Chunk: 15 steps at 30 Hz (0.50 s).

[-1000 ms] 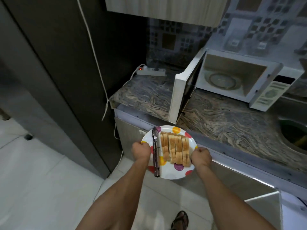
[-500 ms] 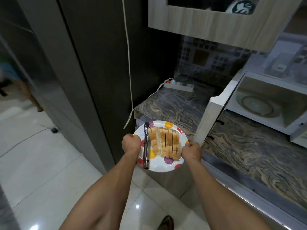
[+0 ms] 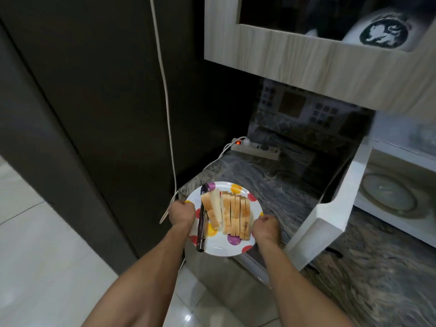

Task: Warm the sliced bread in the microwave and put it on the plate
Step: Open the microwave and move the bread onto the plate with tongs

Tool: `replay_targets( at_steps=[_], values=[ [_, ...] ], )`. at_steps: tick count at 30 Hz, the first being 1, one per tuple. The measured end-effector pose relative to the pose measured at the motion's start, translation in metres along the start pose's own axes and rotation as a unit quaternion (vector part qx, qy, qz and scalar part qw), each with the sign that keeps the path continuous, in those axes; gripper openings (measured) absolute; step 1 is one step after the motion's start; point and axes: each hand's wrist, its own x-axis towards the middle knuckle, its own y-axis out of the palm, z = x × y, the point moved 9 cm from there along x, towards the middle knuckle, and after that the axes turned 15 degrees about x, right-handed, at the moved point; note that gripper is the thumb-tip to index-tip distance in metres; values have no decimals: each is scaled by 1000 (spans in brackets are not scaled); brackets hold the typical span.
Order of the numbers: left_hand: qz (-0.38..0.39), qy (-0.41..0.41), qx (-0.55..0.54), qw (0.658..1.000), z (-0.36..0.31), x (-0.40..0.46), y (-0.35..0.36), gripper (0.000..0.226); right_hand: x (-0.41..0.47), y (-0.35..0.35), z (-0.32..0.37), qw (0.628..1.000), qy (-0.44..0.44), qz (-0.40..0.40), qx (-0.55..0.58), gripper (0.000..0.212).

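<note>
We reach both bare forearms forward, our left hand (image 3: 182, 213) and right hand (image 3: 266, 228) curled, gripping opposite rims of the plate (image 3: 219, 246).

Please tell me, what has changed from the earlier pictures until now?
The two leftmost slices of the sliced bread have tipped left, opening a gap in the row. The view has swung left, away from the white microwave. Unchanged: left hand and right hand grip the white plate with coloured dots; the metal tongs lie on it.
</note>
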Motion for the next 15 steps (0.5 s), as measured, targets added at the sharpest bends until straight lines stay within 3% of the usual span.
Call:
replay_targets(
  at_steps=[7, 15],
  values=[
    [55, 24, 32, 998, -52, 48, 52, 28, 56, 8, 13, 998, 17, -68, 3, 21],
    [117, 120, 125, 978, -118, 97, 111, 23, 101, -2, 31, 983, 27, -175, -41, 29]
  ],
)
